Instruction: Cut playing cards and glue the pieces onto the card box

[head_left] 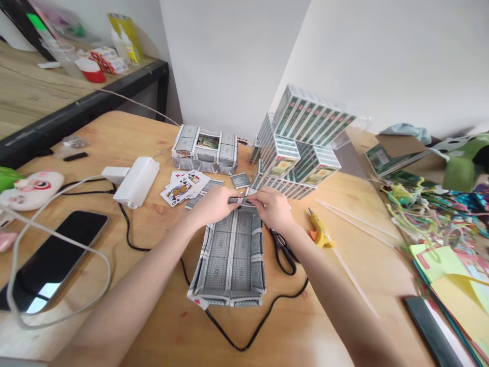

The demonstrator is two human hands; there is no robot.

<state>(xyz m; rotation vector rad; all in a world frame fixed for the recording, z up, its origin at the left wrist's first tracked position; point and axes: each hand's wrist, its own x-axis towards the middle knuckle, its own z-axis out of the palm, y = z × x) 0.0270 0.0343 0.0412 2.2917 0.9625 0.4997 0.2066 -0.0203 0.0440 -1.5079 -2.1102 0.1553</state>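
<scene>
A long open box built of playing cards (225,255) stands on the table, its grey patterned card backs facing up and inward. My left hand (219,204) and my right hand (273,206) meet over its far end. Both have their fingers closed on a small grey-backed playing card piece (240,202) at the far wall. Loose playing cards (183,188) lie face up just beyond my left hand, and another card (240,180) rests face down farther back. Black-handled scissors (284,252) lie beside the box under my right wrist. My fingertips partly hide the held piece.
Behind stands another playing-card box (205,149), beside stacked card decks (298,148). A yellow glue gun (320,230) and clear glue sticks (355,224) are on the right. A white power adapter (137,182), a phone (57,260) and a looping black cable (244,346) surround the work.
</scene>
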